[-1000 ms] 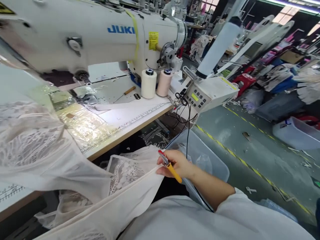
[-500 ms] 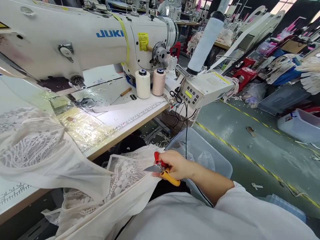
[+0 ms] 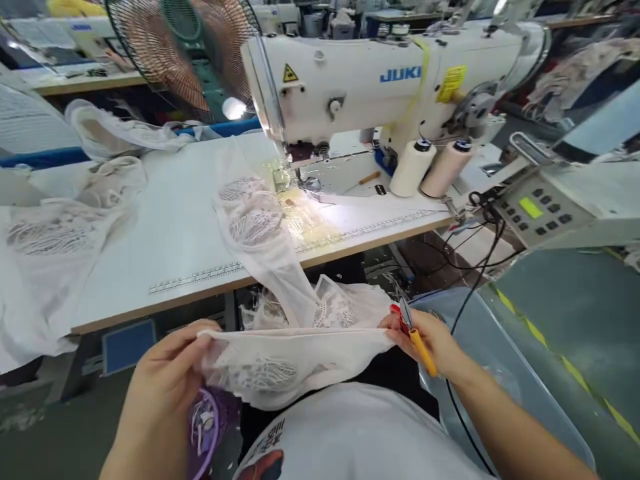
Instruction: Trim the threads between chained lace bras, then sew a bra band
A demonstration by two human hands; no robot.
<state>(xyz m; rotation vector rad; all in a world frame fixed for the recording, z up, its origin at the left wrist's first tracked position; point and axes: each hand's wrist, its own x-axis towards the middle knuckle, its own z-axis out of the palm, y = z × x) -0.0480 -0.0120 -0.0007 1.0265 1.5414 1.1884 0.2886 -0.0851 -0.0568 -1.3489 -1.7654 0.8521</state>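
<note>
A white lace bra [image 3: 280, 370] is stretched level across my lap. My left hand [image 3: 175, 360] pinches its left end between thumb and fingers. At the other end my right hand [image 3: 425, 340] grips the band's edge and also keeps hold of a pair of scissors [image 3: 417, 337] with one red and one orange handle, blades pointing up and away from me. Just beyond, more white lace pieces [image 3: 340, 307] hang off the table edge, joined to a lace cup piece [image 3: 255, 223] lying near the needle of the sewing machine [image 3: 360, 80].
Two thread cones [image 3: 413, 168] stand right of the machine, near a wooden-handled awl [image 3: 369, 179]. White garments [image 3: 55, 233] lie on the table's left. A clear plastic bin [image 3: 520, 387] sits at my right, a purple basket [image 3: 215, 427] low left. A fan [image 3: 185, 47] stands behind.
The view has swung left. My left hand has come into view holding the bra's left end, and the fabric is now pulled straight. The scissors have turned from pointing left to pointing up.
</note>
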